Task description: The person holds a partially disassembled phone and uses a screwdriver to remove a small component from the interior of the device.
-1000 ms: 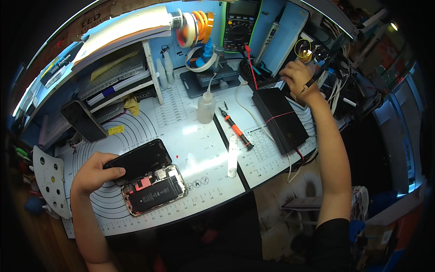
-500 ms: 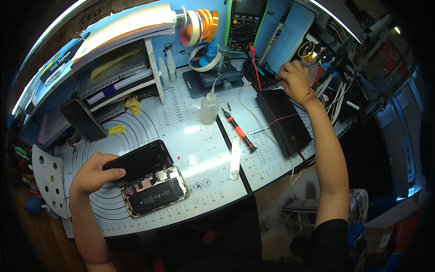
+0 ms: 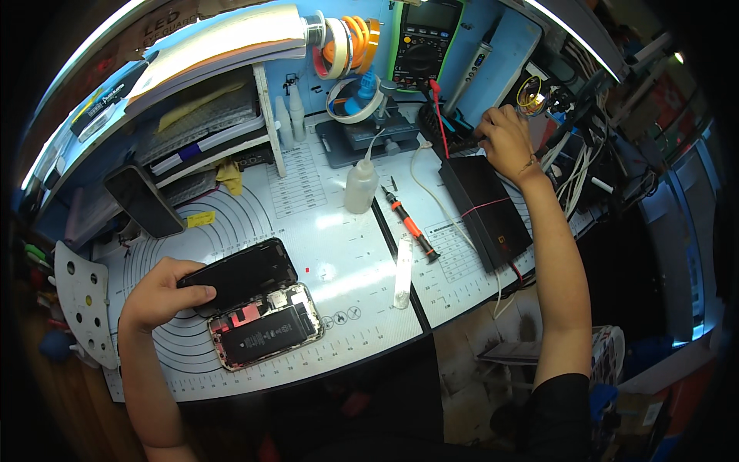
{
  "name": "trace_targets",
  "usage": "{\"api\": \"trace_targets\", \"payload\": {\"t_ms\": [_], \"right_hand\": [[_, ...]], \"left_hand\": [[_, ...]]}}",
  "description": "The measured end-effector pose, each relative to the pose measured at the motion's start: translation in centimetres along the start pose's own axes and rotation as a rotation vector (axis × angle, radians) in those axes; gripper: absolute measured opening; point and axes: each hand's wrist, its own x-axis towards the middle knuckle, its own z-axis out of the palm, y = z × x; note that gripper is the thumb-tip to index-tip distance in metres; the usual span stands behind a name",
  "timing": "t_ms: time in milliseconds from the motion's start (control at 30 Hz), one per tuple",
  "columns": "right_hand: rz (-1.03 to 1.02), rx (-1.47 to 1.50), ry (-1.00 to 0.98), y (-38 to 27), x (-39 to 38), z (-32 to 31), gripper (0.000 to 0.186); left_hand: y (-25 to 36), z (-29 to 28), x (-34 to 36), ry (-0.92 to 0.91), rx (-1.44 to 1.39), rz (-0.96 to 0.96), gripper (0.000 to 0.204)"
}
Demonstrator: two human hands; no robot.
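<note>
Screen (image 3: 250, 273) is pinched in my left fingers (image 3: 200, 293), beside the open phone (image 3: 263, 336); I can't tell if my right fingers (image 3: 491, 123) grip.

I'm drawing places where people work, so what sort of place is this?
Probably a phone repair workshop. There's an opened phone with its insides showing, a red-and-black screwdriver lying nearby, and a green-edged multimeter at the back.

The screen panel (image 3: 250, 267) is black, the battery (image 3: 264, 339) black with pale print, a patch (image 3: 246, 313) pinkish red; the screwdriver (image 3: 410, 224) orange-red and black, the box (image 3: 476, 182) black, the mat (image 3: 350, 258) white with dark concentric rings
</note>
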Motion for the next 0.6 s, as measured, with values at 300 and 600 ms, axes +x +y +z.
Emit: {"api": "trace_targets", "payload": {"t_ms": [300,600], "right_hand": [[-0.039,-0.02,0.004,0.3,0.7,0.3,0.011],[0.075,0.35,0.256,-1.4,-0.6,-3.4,0.001]], "left_hand": [[0.0,-0.1,-0.2,-0.009,0.013,-0.011,0.023],[0.4,0.7,0.0,-0.029,0.007,0.181,0.032]]}}
